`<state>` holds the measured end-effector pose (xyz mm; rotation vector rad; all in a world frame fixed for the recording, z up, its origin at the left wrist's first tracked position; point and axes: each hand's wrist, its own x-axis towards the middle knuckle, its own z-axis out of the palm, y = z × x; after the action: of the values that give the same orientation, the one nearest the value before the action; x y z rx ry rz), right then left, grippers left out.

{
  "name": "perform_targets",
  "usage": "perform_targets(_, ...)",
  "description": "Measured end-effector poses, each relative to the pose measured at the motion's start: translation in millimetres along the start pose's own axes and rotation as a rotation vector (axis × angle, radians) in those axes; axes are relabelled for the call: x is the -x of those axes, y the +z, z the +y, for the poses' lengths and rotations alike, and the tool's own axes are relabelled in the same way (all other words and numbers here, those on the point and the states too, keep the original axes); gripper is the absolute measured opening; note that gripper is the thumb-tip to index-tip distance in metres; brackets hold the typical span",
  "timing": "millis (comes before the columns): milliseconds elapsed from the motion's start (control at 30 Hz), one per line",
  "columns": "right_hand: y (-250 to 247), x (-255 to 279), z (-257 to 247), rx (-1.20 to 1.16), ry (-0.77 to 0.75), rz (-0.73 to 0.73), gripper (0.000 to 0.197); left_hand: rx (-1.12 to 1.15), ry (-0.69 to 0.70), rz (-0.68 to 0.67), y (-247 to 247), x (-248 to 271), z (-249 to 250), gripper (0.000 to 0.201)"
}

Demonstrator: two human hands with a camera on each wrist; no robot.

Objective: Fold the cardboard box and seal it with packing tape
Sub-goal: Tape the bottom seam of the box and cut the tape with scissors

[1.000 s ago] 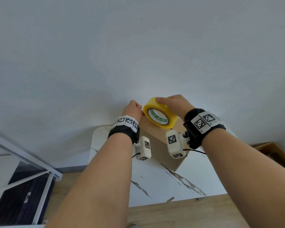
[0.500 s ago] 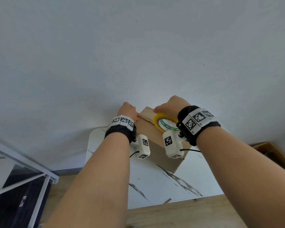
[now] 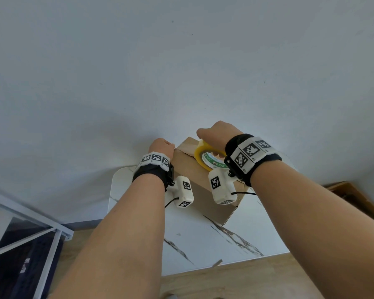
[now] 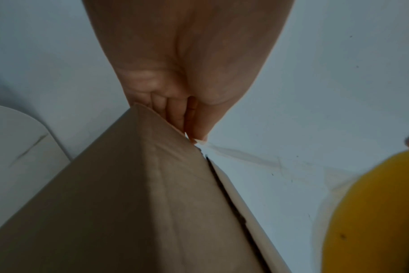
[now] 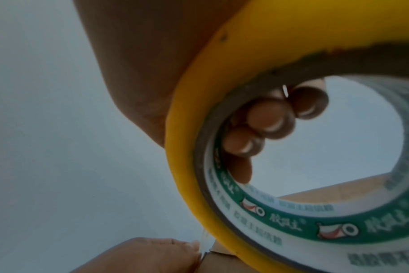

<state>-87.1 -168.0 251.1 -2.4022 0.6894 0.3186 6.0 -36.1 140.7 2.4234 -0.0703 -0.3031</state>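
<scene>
Left hand (image 3: 161, 147) fingers hidden behind box (image 3: 203, 190) top corner in head view; grip there unclear. Right hand (image 3: 216, 134) fingers hidden inside tape roll (image 3: 209, 158). Roll's right part covered by wristband. Box far side out of sight. Tabletop (image 3: 203, 244) far edge hidden behind box and arms. Wrist views blurred; roll (image 4: 374, 212) cut off by frame edge; core print (image 5: 292, 221) unreadable. Brown thing at right edge (image 3: 354, 197) cut off, unidentifiable.

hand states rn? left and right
Left hand: pinching the tape end at the box edge.
Right hand: gripping the tape roll, fingers through its core.
</scene>
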Motion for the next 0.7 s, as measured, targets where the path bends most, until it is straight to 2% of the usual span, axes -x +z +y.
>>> perform_targets(100, 0.5, -3.4, -3.7, 0.029, -0.005, -0.004, 0.026, 0.006, 0.005, -0.025, -1.4, -4.1, -2.0, 0.022)
perform_targets(267, 3.5, -8.8, -13.7, 0.073, 0.008, -0.06, 0.024, -0.012, -0.06, -0.081, -3.0, -8.9, -1.7, 0.044)
perform_targets(367, 5.6, -13.1, -16.9, 0.092, 0.018, -0.075, 0.025, -0.022, -0.057, -0.109, -5.9, -5.2, -0.3, 0.048)
perform_targets(600, 9.2, -14.2, -19.2, 0.137, 0.034, -0.069, 0.027, -0.002, -0.121, -0.114, -1.7, -13.4, -6.2, 0.039)
perform_targets(667, 9.9, -14.0, -18.7, 0.138, 0.038, -0.064, 0.027, -0.057, -0.111, -0.164, -1.9, -16.0, -7.2, 0.03)
perform_targets(700, 10.2, -13.7, -18.6, 0.139, 0.043, -0.064, 0.027, -0.086, -0.116, -0.196, -3.6, -16.0, -7.5, 0.032)
